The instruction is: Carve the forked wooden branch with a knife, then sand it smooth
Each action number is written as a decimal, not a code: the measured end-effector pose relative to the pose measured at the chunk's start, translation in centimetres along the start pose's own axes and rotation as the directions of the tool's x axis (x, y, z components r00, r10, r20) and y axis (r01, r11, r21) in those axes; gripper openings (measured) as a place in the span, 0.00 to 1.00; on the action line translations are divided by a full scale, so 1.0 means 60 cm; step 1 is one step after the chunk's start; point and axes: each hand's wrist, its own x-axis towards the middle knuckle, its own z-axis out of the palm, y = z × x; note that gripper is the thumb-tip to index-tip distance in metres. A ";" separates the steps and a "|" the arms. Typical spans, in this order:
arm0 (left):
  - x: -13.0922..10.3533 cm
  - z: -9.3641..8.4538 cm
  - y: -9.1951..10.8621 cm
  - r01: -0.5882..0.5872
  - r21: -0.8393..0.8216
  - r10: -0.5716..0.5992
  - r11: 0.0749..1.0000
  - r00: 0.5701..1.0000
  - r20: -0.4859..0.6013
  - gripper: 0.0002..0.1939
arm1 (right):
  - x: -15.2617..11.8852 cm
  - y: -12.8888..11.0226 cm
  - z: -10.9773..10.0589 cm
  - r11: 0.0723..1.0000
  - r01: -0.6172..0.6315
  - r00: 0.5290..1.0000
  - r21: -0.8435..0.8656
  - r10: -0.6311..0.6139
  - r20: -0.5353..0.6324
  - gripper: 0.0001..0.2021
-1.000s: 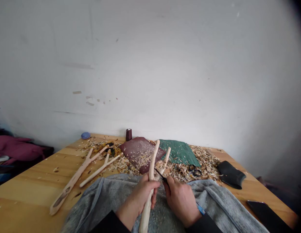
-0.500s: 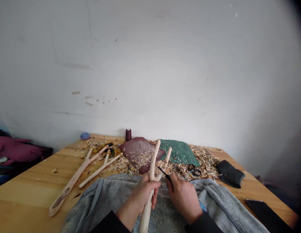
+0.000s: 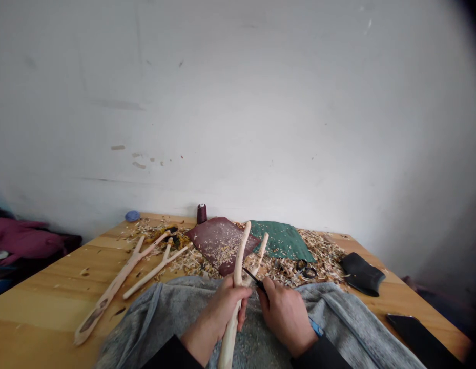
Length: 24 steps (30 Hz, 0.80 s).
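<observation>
My left hand (image 3: 225, 306) is wrapped round a peeled, forked branch (image 3: 242, 251) just below its fork, its two prongs pointing up and away. In my right hand (image 3: 286, 312), closed round the dark handle, is a small knife (image 3: 253, 278). The thin blade reaches left across the shorter prong, close to the fork; whether it touches the wood is hard to tell. A grey cloth (image 3: 180, 292) lies beneath both hands, over my lap and the table's near edge.
On the wooden table (image 3: 41, 302) lie two forked sticks (image 3: 115, 287), wood shavings (image 3: 326, 251), maroon (image 3: 218, 241) and green (image 3: 282, 238) sheets, scissors (image 3: 307, 270), a thread spool (image 3: 201, 214), blue yarn (image 3: 132, 216), a black curved piece (image 3: 363, 274) and a phone (image 3: 418, 333).
The knife and my right hand have shifted slightly left and the blade now lies nearer the fork. The whole view has drifted a little; both holds are the same.
</observation>
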 end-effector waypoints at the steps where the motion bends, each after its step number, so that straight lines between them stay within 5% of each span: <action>1: 0.000 0.000 0.001 0.000 0.001 0.000 1.000 1.000 -0.004 0.15 | 0.000 -0.001 0.000 1.000 0.004 1.000 0.003 -0.004 0.002 0.07; 24: 0.000 -0.001 0.000 -0.007 0.004 0.007 1.000 1.000 -0.028 0.16 | -0.004 -0.013 0.002 1.000 0.006 1.000 -0.004 -0.006 -0.027 0.06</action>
